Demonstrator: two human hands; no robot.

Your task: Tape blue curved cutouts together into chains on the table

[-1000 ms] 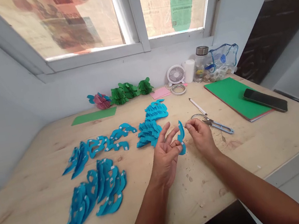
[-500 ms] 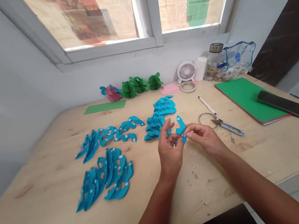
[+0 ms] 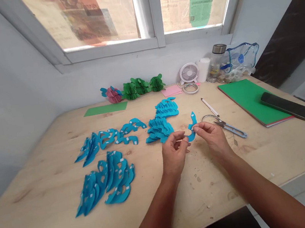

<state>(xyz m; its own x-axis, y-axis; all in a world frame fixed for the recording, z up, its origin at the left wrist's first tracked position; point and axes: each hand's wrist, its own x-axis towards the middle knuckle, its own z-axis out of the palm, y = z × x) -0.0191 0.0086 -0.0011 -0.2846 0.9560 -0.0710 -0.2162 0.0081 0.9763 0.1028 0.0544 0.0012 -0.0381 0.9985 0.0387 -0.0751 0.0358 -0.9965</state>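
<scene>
Between my hands is a curved blue paper cutout (image 3: 191,137) with a small white square near its upper tip. My left hand (image 3: 174,153) pinches its left end between thumb and fingers. The fingertips of my right hand (image 3: 212,137) are closed on its right side. Just beyond my left hand lies a pile of folded blue paper pieces (image 3: 157,129), with another blue stack (image 3: 166,108) behind it. Farther left are blue cutouts dotted with white squares, in a back row (image 3: 110,137) and a larger front group (image 3: 107,179).
Right of my hands lie snips (image 3: 231,128), a tape ring (image 3: 208,120) and a white pen (image 3: 210,107). A black phone (image 3: 284,105) rests on green paper sheets (image 3: 242,96). Along the wall stand green paper figures (image 3: 140,86), a small fan (image 3: 189,72) and a bottle (image 3: 216,63).
The blue cutout has shifted right and turned between my hands. My left fingers, more raised before, have curled down onto its end; my right fingertips have moved slightly up along it.
</scene>
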